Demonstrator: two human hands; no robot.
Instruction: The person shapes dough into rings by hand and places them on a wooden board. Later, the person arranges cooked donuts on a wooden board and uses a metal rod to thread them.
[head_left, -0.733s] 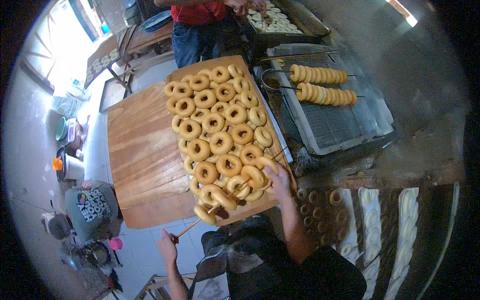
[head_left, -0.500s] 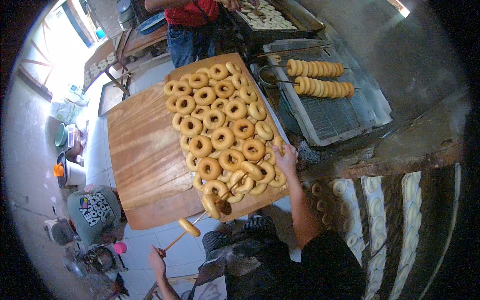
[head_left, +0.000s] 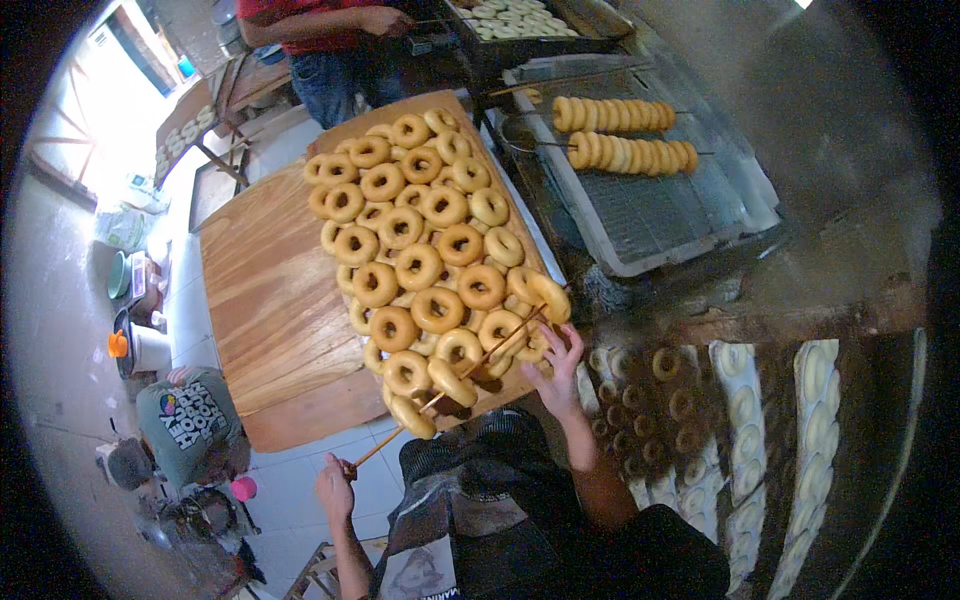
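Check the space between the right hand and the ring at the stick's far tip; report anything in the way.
Nothing visible stands between them: the open right hand is just below the ring at the tip of the stick in the picture. Exact depth is hard to judge.
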